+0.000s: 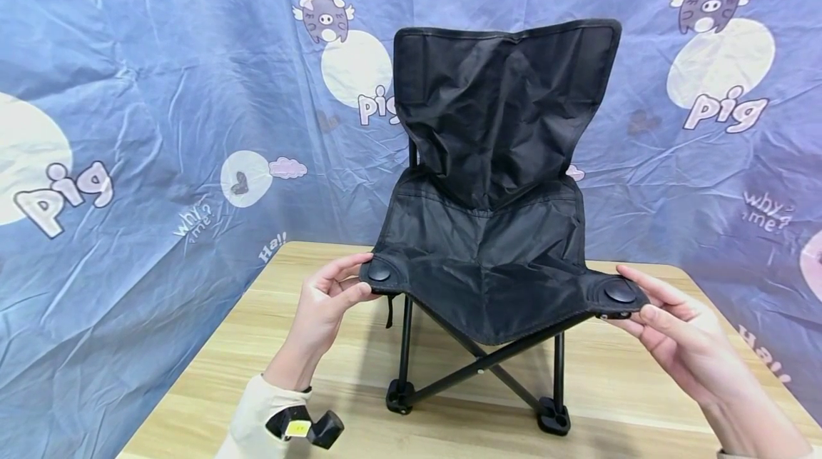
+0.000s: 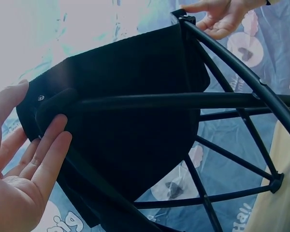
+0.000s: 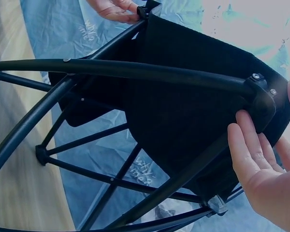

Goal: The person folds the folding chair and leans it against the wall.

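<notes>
A black folding camp chair (image 1: 488,259) stands unfolded on a wooden table, its fabric back upright and its seat spread wide. My left hand (image 1: 330,298) holds the seat's front left corner, thumb and fingers on either side near a round black cap (image 1: 379,271). At the front right corner, my right hand (image 1: 681,334) grips the fabric beside another round cap (image 1: 620,290). From below, the left wrist view shows fingertips against the corner joint and the dark seat underside (image 2: 135,72). The right wrist view shows the plastic corner bracket (image 3: 261,104) with fingers touching it.
The wooden table (image 1: 257,366) lies under the chair's feet. Crossed black leg tubes (image 1: 480,371) end in plastic feet (image 1: 554,416). A blue cloth with pig prints (image 1: 193,88) hangs behind and at the sides. A black device is strapped at the left wrist (image 1: 298,427).
</notes>
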Tool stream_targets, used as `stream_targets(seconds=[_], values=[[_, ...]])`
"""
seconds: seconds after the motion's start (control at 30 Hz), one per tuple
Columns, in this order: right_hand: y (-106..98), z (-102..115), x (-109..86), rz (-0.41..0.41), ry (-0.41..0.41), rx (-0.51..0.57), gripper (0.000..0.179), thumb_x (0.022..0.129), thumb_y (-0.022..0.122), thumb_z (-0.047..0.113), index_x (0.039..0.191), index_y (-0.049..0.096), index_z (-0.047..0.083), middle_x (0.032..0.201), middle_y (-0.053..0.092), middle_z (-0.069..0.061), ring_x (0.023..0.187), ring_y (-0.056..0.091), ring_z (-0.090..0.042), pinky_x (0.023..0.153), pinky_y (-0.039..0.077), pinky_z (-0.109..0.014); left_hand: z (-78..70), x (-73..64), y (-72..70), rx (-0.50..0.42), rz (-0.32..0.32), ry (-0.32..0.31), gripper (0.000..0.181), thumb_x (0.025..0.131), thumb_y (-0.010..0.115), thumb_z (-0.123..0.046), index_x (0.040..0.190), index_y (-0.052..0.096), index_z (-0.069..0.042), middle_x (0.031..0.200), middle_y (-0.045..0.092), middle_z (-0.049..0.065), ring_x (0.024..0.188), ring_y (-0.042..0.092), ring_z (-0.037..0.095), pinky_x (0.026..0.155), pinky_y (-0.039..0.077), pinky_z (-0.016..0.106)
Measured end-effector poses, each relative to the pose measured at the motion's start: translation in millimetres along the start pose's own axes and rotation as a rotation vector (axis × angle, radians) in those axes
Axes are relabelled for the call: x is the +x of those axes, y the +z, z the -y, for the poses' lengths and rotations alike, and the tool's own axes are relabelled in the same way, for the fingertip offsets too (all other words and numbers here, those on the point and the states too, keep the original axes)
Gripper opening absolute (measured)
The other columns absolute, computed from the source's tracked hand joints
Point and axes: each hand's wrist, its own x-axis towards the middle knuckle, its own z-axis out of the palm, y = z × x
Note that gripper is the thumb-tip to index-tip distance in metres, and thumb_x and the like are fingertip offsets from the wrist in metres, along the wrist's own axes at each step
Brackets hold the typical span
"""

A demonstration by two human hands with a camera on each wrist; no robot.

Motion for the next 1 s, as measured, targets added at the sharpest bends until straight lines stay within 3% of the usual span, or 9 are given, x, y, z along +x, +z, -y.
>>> stream_targets(seconds=[0.27, 0.73, 1.0], values=[[-4, 4, 2.6, -0.025, 0.028, -0.109, 0.051, 0.101, 0.024, -0.016, 0.149, 0.037, -0.006, 0.143, 0.050, -0.022, 0.129, 0.053, -0.032, 0.110, 0.042, -0.041, 0.3, 3.1, 1.1, 0.011, 0.010, 0.021, 0.033, 0.087, 0.076, -0.007, 0.118, 0.072, -0.018, 0.105, 0.072, 0.002, 0.085, 0.072, 0.013, 0.076, 0.062, 0.032], [11, 1, 17.0, 0.017, -0.023, 0.021, 0.049, 0.099, 0.021, -0.019, 0.146, 0.037, -0.013, 0.140, 0.049, -0.029, 0.128, 0.052, -0.038, 0.109, 0.043, -0.044, -3.0, 7.7, 8.9, 0.020, -0.015, 0.014, 0.032, 0.086, 0.077, -0.010, 0.117, 0.073, -0.019, 0.102, 0.072, 0.001, 0.082, 0.072, 0.011, 0.075, 0.062, 0.030], [12, 1, 20.3, -0.007, -0.024, 0.005, 0.048, 0.099, 0.024, -0.018, 0.145, 0.038, -0.013, 0.139, 0.051, -0.029, 0.127, 0.054, -0.037, 0.108, 0.044, -0.043, -2.8, 10.4, 13.5, 0.011, -0.029, 0.035, 0.032, 0.086, 0.078, -0.013, 0.117, 0.073, -0.018, 0.102, 0.073, 0.002, 0.084, 0.072, 0.012, 0.075, 0.062, 0.031]])
